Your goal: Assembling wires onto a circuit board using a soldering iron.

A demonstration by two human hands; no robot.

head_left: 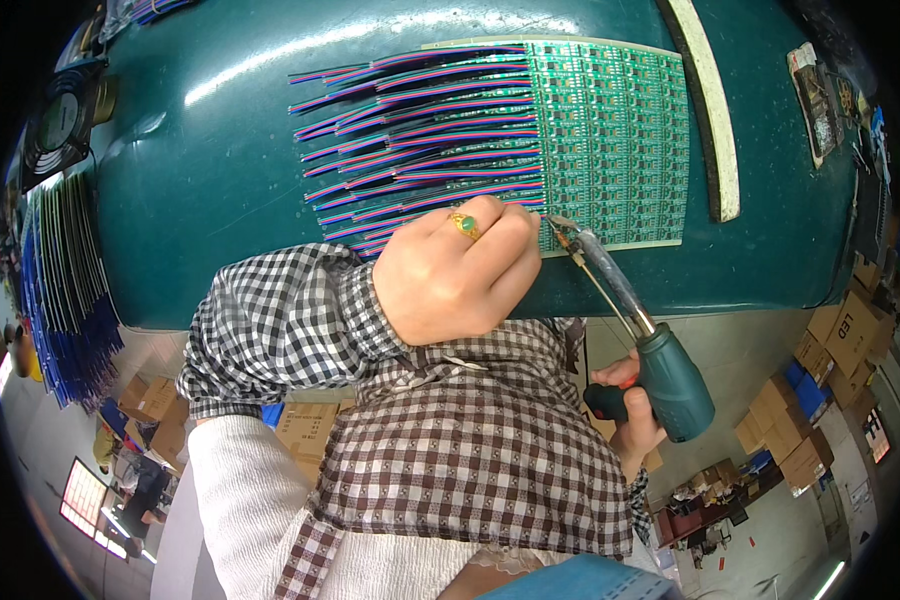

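A green panel of small circuit boards [610, 140] lies on the table, with rows of multicoloured ribbon cables [420, 130] fanning out leftward from its left edge. My left hand [460, 270], wearing a ring with a green stone, is closed in a pinch over the nearest cables at that edge. A ribbon cable runs in under its fingers, though the fingertips are mostly hidden. In my right hand [635, 420] is a teal soldering gun [676, 380] with a black trigger. Its metal tip points up and left, meeting the panel's lower left corner beside my left fingertips.
Right of the panel a long pale strip with a dark edge [705, 110] lies on the green table [210, 200]. A worn, dirty block [815, 105] sits farther right. At the left are a black fan [58, 120] and a hanging bundle of cables [65, 290]. Cardboard boxes [785, 430] stand on the floor.
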